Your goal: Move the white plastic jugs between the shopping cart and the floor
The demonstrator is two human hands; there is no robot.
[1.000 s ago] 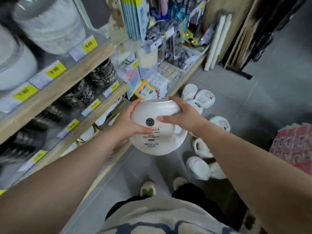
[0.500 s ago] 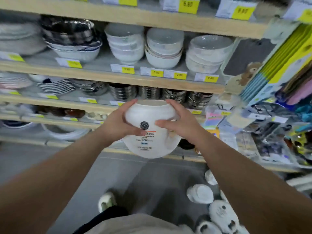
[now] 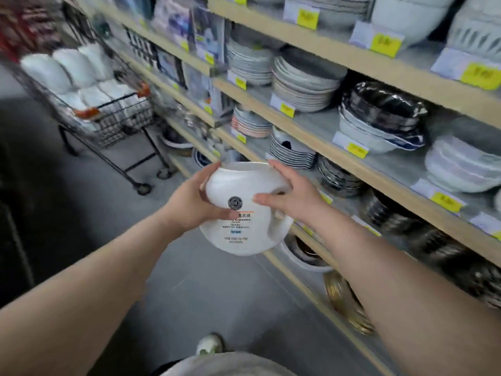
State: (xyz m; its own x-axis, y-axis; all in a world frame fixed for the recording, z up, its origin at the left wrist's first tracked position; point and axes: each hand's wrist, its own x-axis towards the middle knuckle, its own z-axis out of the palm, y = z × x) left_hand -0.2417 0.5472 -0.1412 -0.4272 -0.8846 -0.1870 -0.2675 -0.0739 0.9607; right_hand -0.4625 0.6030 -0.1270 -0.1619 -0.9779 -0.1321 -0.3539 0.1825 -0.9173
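so the shopping cart (image 3: pixel 113 115) stacked with white jugs (image 3: pixel 73 66) sits off left, and nearer, the left hand (image 3: pixel 189 204) grips one jug (image 3: pixel 244 185) midair above the floor (image 3: pixel 81 213), right hand (image 3: pixel 294 198) opposite, both sets of fingers (image 3: pixel 279 169) curled round its sides

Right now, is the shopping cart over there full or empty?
Full, or nearly: white jugs are heaped in the shopping cart, rising above its wire rim.
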